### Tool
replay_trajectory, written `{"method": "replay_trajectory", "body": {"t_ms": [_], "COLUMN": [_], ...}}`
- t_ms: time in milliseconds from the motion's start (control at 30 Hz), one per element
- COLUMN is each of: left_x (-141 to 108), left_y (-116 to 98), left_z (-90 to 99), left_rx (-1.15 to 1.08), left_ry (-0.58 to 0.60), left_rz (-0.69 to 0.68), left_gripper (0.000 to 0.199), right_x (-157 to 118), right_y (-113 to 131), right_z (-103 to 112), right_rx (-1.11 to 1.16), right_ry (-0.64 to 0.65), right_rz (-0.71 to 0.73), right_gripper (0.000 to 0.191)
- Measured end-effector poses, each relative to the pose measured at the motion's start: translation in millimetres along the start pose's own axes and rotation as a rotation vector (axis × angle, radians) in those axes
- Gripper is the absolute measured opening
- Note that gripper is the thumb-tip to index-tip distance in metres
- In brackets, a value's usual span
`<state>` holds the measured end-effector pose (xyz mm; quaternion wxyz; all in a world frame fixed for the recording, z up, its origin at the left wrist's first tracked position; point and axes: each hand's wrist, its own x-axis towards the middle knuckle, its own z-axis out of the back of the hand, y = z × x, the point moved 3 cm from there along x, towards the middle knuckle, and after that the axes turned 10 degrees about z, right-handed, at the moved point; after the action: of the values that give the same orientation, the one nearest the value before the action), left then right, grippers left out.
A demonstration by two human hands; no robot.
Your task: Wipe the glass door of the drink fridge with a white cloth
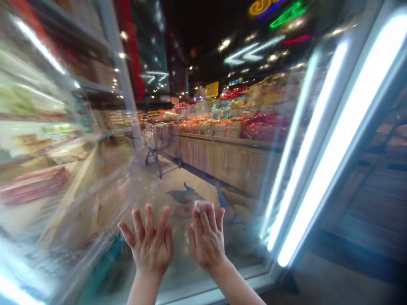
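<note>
My left hand is spread with its fingers apart, its palm against or close to a glass pane. To its right, my right hand is laid against the same pane with its fingers together. A crumpled white wipe shows past its fingertips and beside its thumb, so it lies between that hand and the glass. Most of the wipe is hidden under the palm. Blue-green and dark shapes show on or through the glass around both hands.
Bright tube lights run along the frame at the right. A pale bottom rail borders the pane. On the left are shelves with packaged goods. Through the glass appear a shopping cart and a wood-sided counter of goods.
</note>
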<state>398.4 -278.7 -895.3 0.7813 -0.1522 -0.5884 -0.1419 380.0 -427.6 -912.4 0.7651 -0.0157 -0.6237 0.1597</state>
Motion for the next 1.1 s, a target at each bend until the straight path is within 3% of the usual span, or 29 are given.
{"method": "replay_trajectory", "body": {"t_ms": [100,300,500,633,700,833,900,1033,1100], "left_x": [-1,-1,-1,-3,-4,-6,-6,-5,-4], "left_y": [-1,1,0,1,2,3,4,5,-1], "left_z": [0.3,0.7,1.1,0.9,0.0,-2.5,-2.9,1.8,5.9], "left_rx": [-0.004,-0.013,0.007,0.003,0.003,0.013,0.010,0.000,-0.021], "left_ry": [0.004,0.025,0.027,0.048,0.050,0.044,0.048,0.059,0.066], "left_rz": [0.022,0.009,0.034,0.036,0.034,0.059,0.072,0.057,0.044], "left_gripper": [0.076,0.077,0.080,0.080,0.081,0.083,0.084,0.085,0.086], "right_x": [32,-6,44,-4,-21,6,10,-33,-43], "right_y": [-8,11,-5,3,-4,-40,-46,-34,-42], "right_z": [3,0,7,6,4,6,8,7,8], "right_rx": [0.007,0.018,0.006,0.004,-0.003,-0.067,-0.079,-0.047,-0.055], "right_ry": [-0.014,0.017,0.001,0.026,0.020,0.007,0.020,0.059,0.065], "right_rz": [-0.034,0.039,-0.018,0.027,0.061,0.023,-0.003,0.032,0.034], "right_gripper": [0.085,0.080,0.083,0.079,0.080,0.086,0.088,0.085,0.083]}}
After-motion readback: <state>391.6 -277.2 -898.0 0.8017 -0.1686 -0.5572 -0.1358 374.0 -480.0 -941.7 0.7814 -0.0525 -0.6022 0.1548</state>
